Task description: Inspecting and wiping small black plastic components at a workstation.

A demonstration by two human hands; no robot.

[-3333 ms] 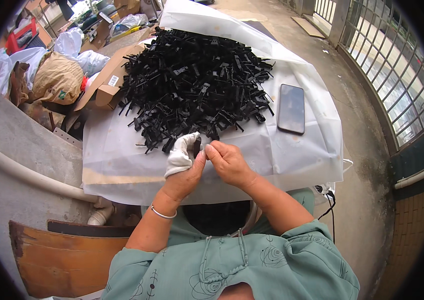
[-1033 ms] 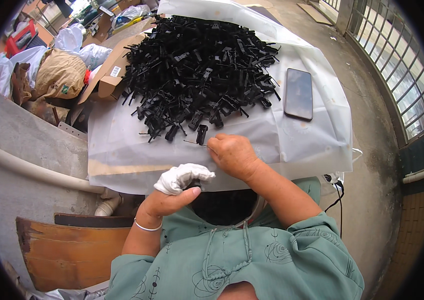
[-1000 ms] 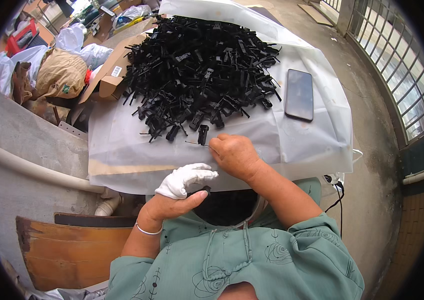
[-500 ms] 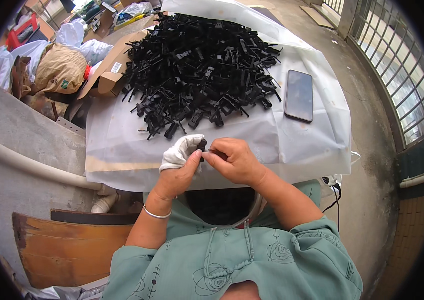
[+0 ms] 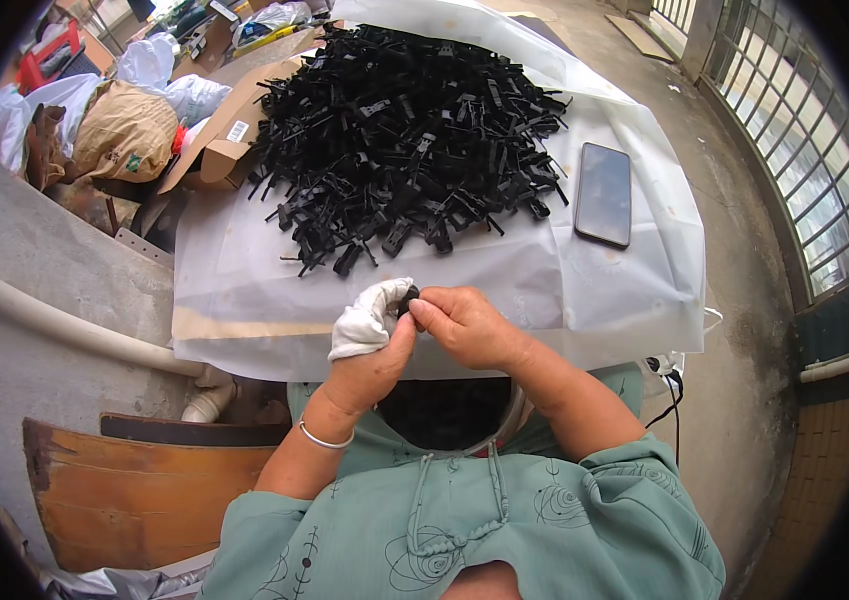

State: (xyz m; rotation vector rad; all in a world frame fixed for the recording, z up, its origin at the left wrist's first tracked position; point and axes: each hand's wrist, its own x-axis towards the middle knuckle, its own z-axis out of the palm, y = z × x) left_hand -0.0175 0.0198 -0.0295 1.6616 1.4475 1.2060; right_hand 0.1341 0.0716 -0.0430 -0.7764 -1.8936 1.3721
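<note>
Black plastic, small and hard-edged, sits pinched between our two hands: the little clip point(image 5: 411, 298) is held just above the near edge of the bench point(image 5: 245, 330). Our left hand point(image 5: 373, 345), its fingers wrapped in a white cloth glove, closes on the clip from the left, and our bare right hand point(image 5: 470, 325) grips it from the right with bent fingertips. A second ago the hands were apart, the left one down off the near edge and the right one reaching toward the heap; half a second ago they had already met, and they have hardly shifted since.

Between our hands and the heap of black clips point(image 5: 410, 130) lies a bare strip of white plastic sheet point(image 5: 505, 290), smooth and slightly creased, with free room along the whole near edge. The heap is a spiky tangle spread over the far half of the bench. A dark flat phone point(image 5: 604, 193) lies near the right edge, just beside the heap. Brown cardboard point(image 5: 215, 150) juts out at the far left corner.
</note>
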